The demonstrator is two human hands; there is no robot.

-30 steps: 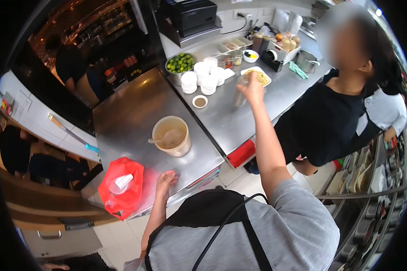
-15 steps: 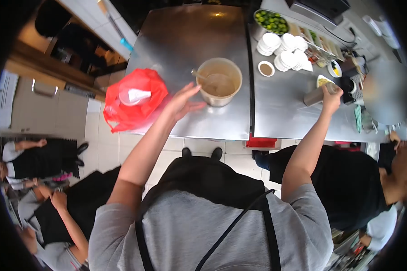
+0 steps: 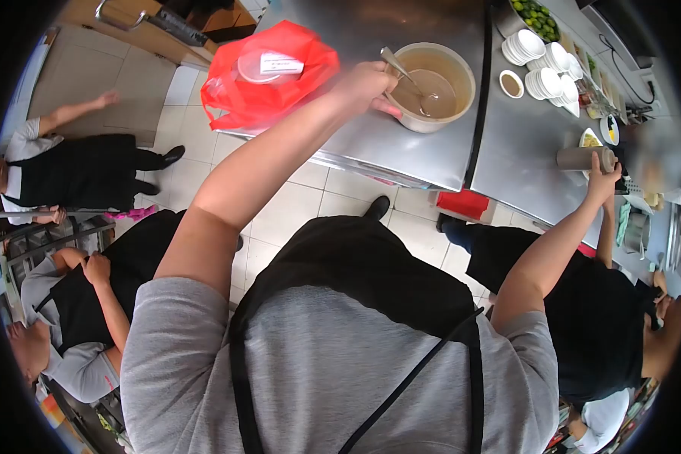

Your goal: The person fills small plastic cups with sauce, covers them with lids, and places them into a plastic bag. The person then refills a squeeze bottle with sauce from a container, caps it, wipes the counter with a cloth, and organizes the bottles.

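Note:
My left hand (image 3: 367, 89) is closed at the left rim of a round cream-coloured tub (image 3: 465, 98), fingers on the edge and thumb lower against the side. Inside the tub is a brown liquid sauce (image 3: 440, 85). A metal ladle (image 3: 398, 63) leans in it, its handle rising over the rim beside my fingers. Far to the right, my right hand (image 3: 604, 180) grips a squeeze bottle (image 3: 575, 158) with brownish contents. The bottle is tipped on its side above the counter, its base end to the left; my fingers hide the other end.
A red plastic bag (image 3: 227, 79) with a labelled lid stands left of the tub. On the right counter are stacked white bowls (image 3: 523, 47), a small bowl of sauce (image 3: 511, 84) and a container of green limes (image 3: 536, 19). Co-workers (image 3: 583, 325) stand close on both sides.
My left hand has gone from open beside the tub to closed at its rim. The right hand still holds the bottle, now tilted nearly level. My view has turned and shifted.

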